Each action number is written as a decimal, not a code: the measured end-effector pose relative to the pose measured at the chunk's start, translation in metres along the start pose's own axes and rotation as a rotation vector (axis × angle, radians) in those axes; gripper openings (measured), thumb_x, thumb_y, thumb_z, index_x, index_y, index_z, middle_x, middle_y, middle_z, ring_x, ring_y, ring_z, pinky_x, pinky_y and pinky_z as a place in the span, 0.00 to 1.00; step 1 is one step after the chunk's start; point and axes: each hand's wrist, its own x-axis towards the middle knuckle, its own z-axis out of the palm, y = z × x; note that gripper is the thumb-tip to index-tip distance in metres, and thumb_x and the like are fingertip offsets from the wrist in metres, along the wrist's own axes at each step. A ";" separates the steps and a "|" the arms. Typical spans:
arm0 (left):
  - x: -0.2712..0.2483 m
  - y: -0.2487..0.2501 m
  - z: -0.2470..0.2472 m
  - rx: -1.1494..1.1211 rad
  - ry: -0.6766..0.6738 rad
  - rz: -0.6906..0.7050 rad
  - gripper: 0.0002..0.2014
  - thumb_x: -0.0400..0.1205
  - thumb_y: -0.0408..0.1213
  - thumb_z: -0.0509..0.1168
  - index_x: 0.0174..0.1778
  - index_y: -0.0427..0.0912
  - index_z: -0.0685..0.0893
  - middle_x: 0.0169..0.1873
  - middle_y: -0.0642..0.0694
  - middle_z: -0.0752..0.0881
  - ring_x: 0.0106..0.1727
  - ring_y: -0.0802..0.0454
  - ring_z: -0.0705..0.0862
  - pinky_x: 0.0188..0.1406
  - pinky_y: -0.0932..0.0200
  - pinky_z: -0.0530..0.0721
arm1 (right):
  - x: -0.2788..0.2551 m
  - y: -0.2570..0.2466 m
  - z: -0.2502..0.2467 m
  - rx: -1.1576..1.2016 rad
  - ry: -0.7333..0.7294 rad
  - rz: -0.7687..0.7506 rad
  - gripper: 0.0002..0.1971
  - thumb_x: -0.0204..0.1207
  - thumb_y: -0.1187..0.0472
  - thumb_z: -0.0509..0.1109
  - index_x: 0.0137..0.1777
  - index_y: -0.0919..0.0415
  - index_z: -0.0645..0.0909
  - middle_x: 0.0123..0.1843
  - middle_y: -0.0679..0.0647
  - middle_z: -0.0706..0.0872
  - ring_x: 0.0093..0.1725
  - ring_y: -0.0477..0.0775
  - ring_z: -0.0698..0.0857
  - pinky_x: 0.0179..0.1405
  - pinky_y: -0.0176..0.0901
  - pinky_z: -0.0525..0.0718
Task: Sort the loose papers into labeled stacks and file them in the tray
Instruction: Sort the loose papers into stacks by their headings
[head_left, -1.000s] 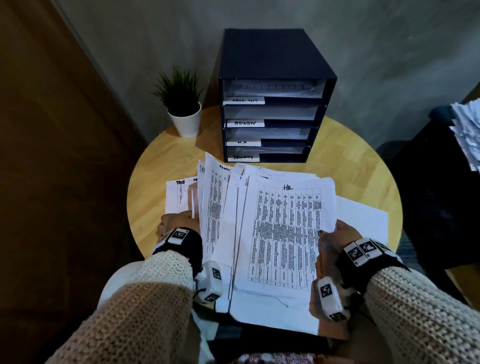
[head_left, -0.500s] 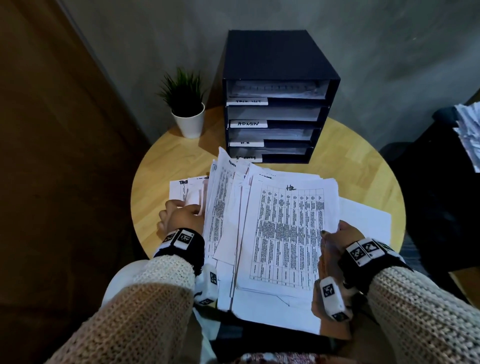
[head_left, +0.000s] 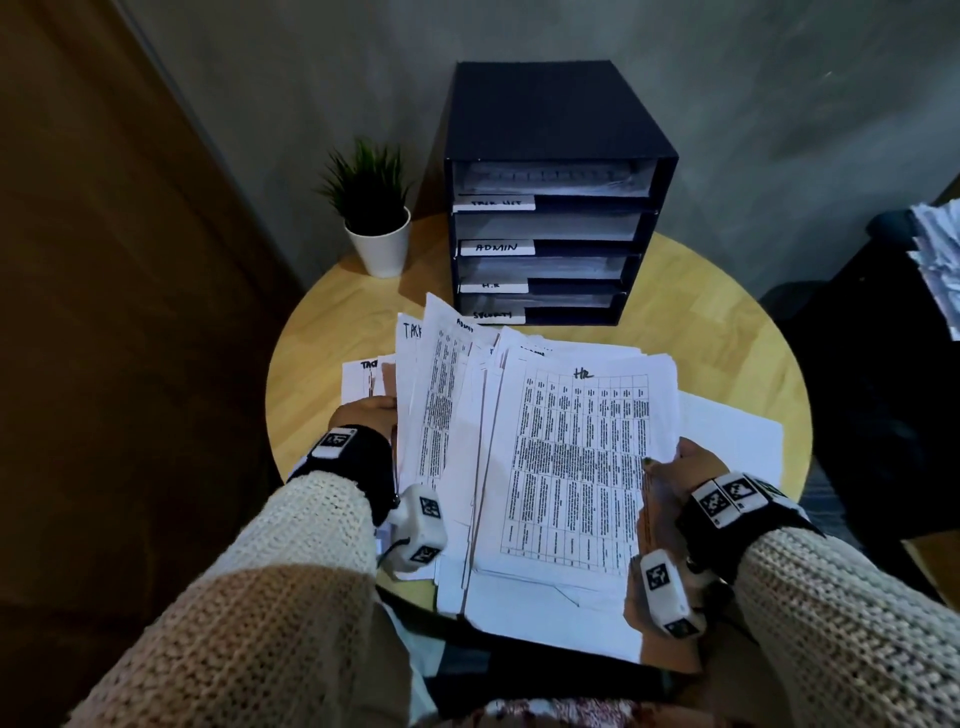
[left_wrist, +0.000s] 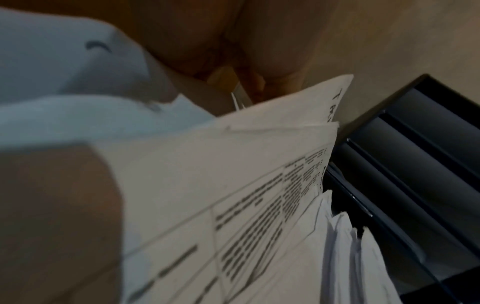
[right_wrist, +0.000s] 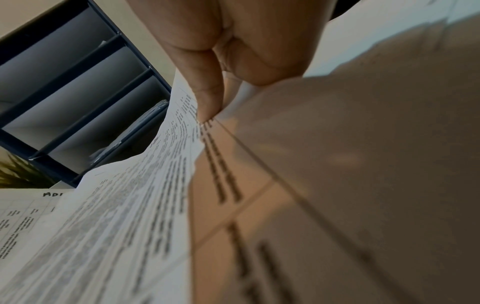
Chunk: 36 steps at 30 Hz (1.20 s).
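A fanned pile of printed papers (head_left: 571, 457) lies across the round table's near half, with a table sheet marked "HR" on top. My right hand (head_left: 680, 462) pinches the right edge of that top bundle, thumb (right_wrist: 207, 96) on the print and fingers underneath. My left hand (head_left: 363, 415) grips the left edge of the fan, holding sheets marked "TASK" and "ADMIN" (head_left: 441, 374) tilted upward; its fingers (left_wrist: 246, 51) are mostly hidden behind paper. The dark tray unit (head_left: 556, 114) stands at the back, with slots labelled TASK LIST, ADMIN, H.R and a fourth, each holding paper.
A small potted plant (head_left: 374, 218) stands left of the tray. One "TASK" sheet (head_left: 363, 379) lies flat by my left hand and a blank sheet (head_left: 727, 431) lies under the pile at right. The wooden table (head_left: 727, 322) ends near both elbows. More papers (head_left: 940, 260) sit off to the far right.
My left hand has shifted slightly forward and lifted the left sheets higher, so a "TASK" sheet now stands up behind the fan. The right hand has kept its pinch.
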 end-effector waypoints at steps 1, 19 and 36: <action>-0.001 0.002 -0.002 0.002 -0.023 0.011 0.13 0.81 0.35 0.63 0.60 0.45 0.85 0.66 0.48 0.83 0.62 0.46 0.83 0.59 0.63 0.79 | 0.000 0.000 0.000 0.005 -0.001 -0.001 0.25 0.79 0.57 0.68 0.72 0.67 0.72 0.69 0.63 0.79 0.67 0.63 0.79 0.69 0.55 0.76; -0.050 0.056 -0.005 0.101 0.281 0.448 0.05 0.83 0.34 0.59 0.42 0.44 0.76 0.35 0.44 0.79 0.39 0.42 0.76 0.38 0.61 0.70 | -0.017 0.002 -0.001 0.065 0.090 0.001 0.19 0.79 0.61 0.68 0.66 0.69 0.77 0.64 0.65 0.83 0.62 0.63 0.82 0.59 0.47 0.78; -0.051 0.089 -0.047 0.167 0.467 0.694 0.10 0.83 0.33 0.57 0.56 0.47 0.81 0.53 0.44 0.86 0.51 0.42 0.82 0.51 0.58 0.76 | -0.027 0.002 -0.004 0.116 0.104 -0.047 0.17 0.79 0.62 0.68 0.65 0.71 0.79 0.62 0.66 0.85 0.60 0.65 0.84 0.58 0.51 0.80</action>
